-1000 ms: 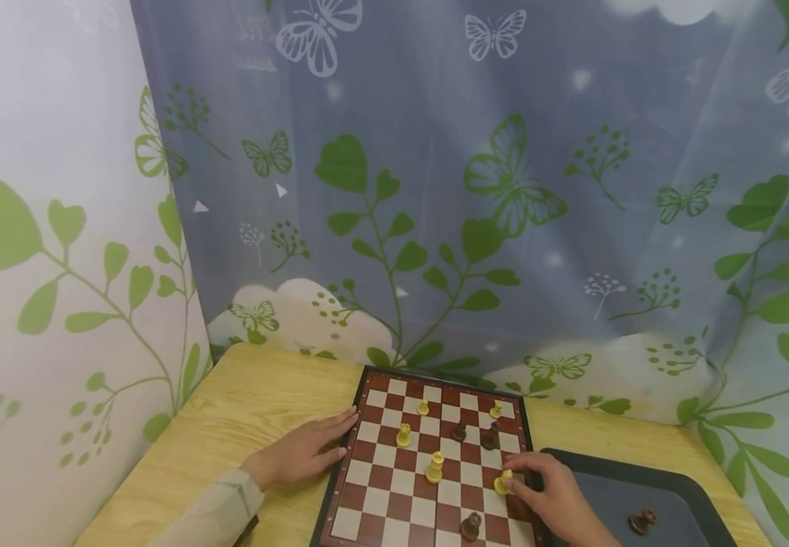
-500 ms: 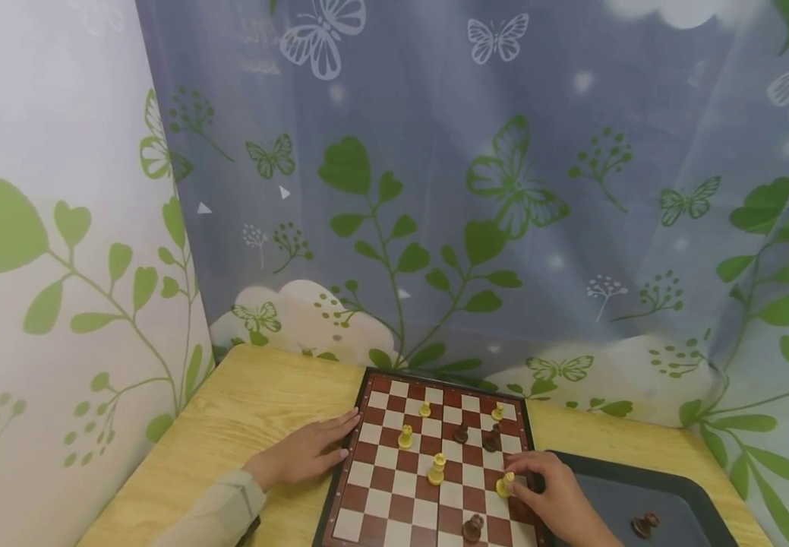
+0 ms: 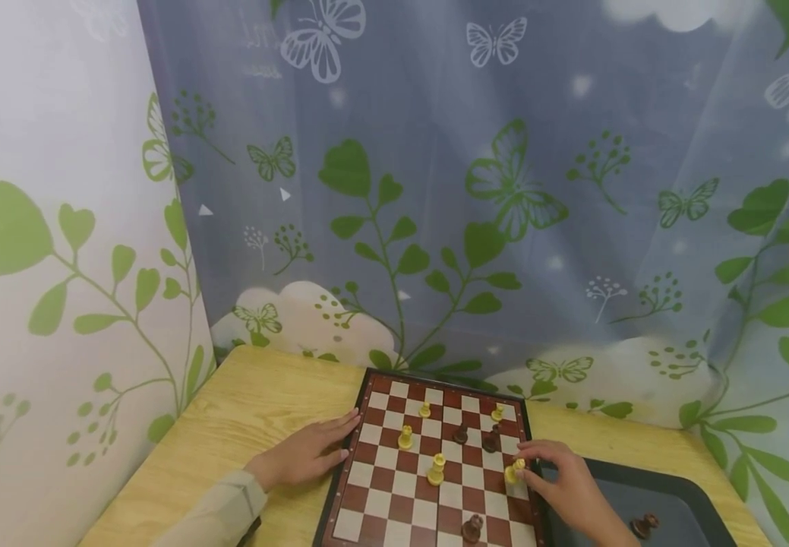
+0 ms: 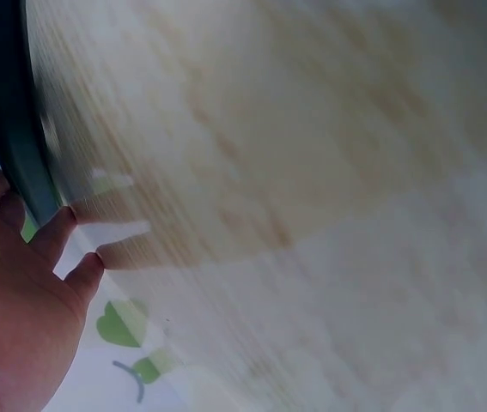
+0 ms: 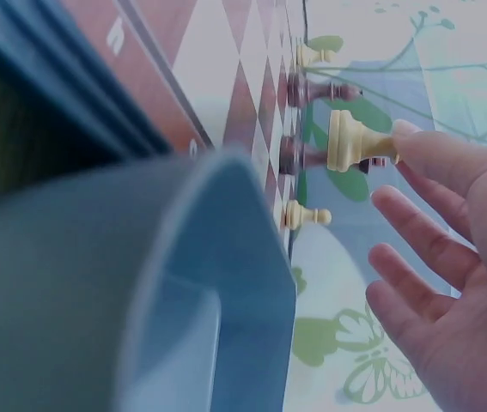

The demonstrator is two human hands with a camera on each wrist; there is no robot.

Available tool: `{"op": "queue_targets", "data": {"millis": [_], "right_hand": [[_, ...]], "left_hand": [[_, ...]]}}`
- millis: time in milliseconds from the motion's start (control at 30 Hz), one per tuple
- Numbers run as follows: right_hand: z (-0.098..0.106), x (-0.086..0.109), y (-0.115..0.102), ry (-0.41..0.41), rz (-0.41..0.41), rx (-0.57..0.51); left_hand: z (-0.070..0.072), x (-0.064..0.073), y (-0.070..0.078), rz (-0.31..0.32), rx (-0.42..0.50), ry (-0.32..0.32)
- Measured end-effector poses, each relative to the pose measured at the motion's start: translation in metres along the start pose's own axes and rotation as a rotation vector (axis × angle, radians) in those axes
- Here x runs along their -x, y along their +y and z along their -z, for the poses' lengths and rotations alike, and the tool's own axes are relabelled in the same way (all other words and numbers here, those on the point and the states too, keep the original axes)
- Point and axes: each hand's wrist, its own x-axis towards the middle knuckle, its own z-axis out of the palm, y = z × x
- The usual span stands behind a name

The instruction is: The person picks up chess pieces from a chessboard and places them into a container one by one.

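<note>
Thumb and fingertips of my right hand point(image 3: 568, 486) pinch a yellow chess piece point(image 3: 514, 471) over the right side of the checkered chessboard point(image 3: 397, 497). In the right wrist view this piece point(image 5: 350, 146) hangs clear of the board, its round base showing and its top hidden by the fingers. My left hand point(image 3: 301, 456) lies flat on the table, fingers stretched to the board's left edge; the left wrist view shows its fingertips point(image 4: 88, 266). Several other pieces stand on the board, among them a tall yellow one point(image 3: 436, 469) and a dark one point(image 3: 472, 527) near the front.
Right of the board is a dark tray point(image 3: 667, 477) with a dark chess piece point(image 3: 644, 524) lying in it. The wooden table point(image 3: 271, 387) backs onto a printed curtain point(image 3: 428, 190) with leaves and butterflies.
My right hand has moved right and slightly away from me with the yellow chess piece, toward the board's right edge. The left hand has stayed in place.
</note>
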Motion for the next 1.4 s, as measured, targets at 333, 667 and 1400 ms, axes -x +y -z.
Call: {"op": "queue_targets", "data": {"millis": [333, 667, 1400], "right_hand": [[0.003, 0.005, 0.008, 0.031, -0.039, -0.02], [0.011, 0.018, 0.019, 0.076, -0.083, -0.005], [0.05, 0.047, 0.061, 0.157, -0.103, 0.14]], "left_hand": [[0.003, 0.0, 0.003, 0.001, 0.027, -0.01], [0.004, -0.003, 0.006, -0.007, 0.028, -0.002], [0.004, 0.002, 0.007, 0.017, 0.072, -0.009]]}}
